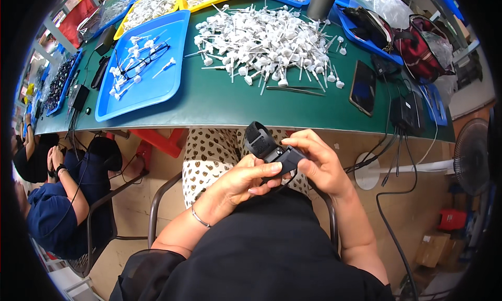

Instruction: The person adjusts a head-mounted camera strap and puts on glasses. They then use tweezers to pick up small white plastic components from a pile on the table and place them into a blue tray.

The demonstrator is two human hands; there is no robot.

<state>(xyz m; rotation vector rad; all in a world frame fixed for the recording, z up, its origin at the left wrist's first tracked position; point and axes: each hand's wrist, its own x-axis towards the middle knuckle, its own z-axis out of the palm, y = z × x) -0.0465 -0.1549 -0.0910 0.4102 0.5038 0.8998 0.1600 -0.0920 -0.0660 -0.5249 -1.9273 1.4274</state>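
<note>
Centre frame, below green table (219, 99) edge: left hand (238, 183) and right hand (319, 162) both grip small black strapped device (269, 146).

The single head-worn fisheye camera is looking steeply down from close above the hands (282, 167), facing forward over the green tabletop (219, 99).

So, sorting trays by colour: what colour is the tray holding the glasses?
Blue tray, clearest in the head view.

Both forearms rise from below; left hand (246, 178) and right hand (320, 162) meet, fingers curled, apparently gripping.
</note>
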